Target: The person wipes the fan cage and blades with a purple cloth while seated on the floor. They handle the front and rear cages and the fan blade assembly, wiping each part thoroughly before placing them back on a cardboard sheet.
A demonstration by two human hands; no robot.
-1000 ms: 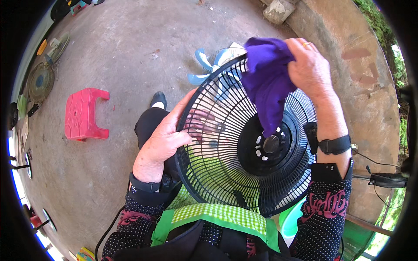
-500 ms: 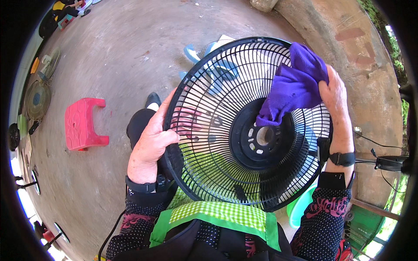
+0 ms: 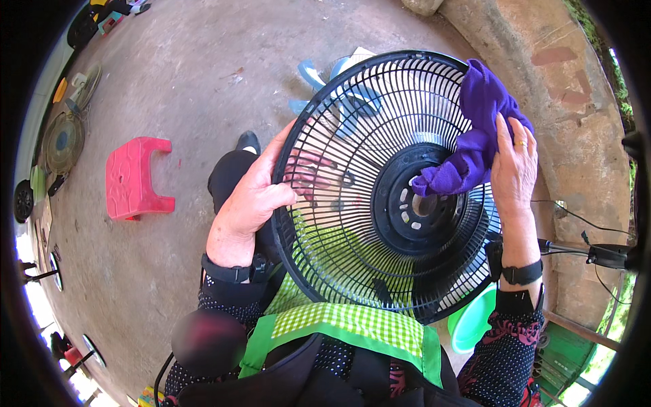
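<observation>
A round black fan grille (image 3: 339, 237) tilts up in front of me, its lower rim near my green checked apron (image 3: 352, 319). My left hand (image 3: 254, 197) grips its left rim, thumb on the near side and fingers showing through the bars behind. At the upper right rim, my right hand (image 3: 515, 163) presses a bunched purple cloth (image 3: 475, 146) against the grille. One end of that cloth hangs over the solid hub (image 3: 400, 203), beside the centre hole. Behind the bars, blue-and-white fan blades (image 3: 356, 102) lie on the ground.
A pink plastic stool (image 3: 135, 178) stands on the concrete floor to the left. Other fan parts (image 3: 64, 141) lie along the far left edge. A green basin (image 3: 471, 319) sits below the grille at right. A low concrete wall (image 3: 563, 102) and a black cable (image 3: 590, 224) are on the right.
The grille has shifted slightly right in view. My right hand and the purple cloth have slid along the rim; the hand now lies flatter, its fingers pointing up over the cloth.
</observation>
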